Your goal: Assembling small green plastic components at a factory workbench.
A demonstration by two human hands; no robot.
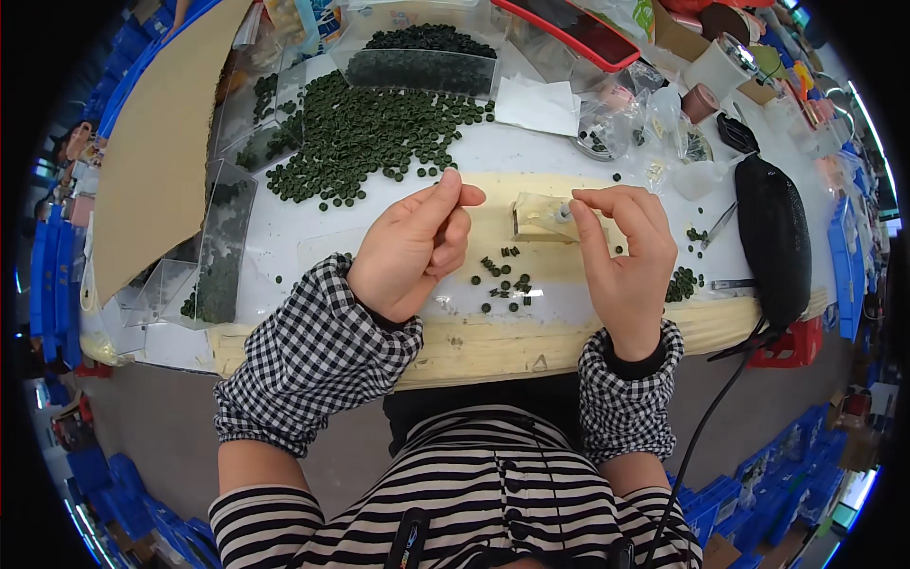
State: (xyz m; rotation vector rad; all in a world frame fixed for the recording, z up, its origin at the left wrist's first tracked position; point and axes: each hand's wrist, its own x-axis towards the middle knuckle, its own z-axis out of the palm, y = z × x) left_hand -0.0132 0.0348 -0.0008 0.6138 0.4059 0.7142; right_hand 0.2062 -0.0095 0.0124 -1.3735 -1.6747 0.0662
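Note:
My left hand (417,242) is closed above the table, thumb and forefinger pressed together near the loose green pieces. Whatever it may hold is hidden or too small to name. To its right, my right hand (630,247) has thumb and forefinger pinched at a small pale piece (564,214), whose kind I cannot tell. That piece sits at a cream-coloured block (531,211) on the yellowish mat (488,204). Between my hands and nearer me lie several small dark green round pieces (505,283), some of them on their sides.
A large heap of green round pieces (365,133) spreads behind my left hand, below a clear tray (422,74). Cardboard (161,152) leans at left. A red-cased phone (578,33), white paper (537,104), tweezers (720,226) and a black pouch (773,228) lie around.

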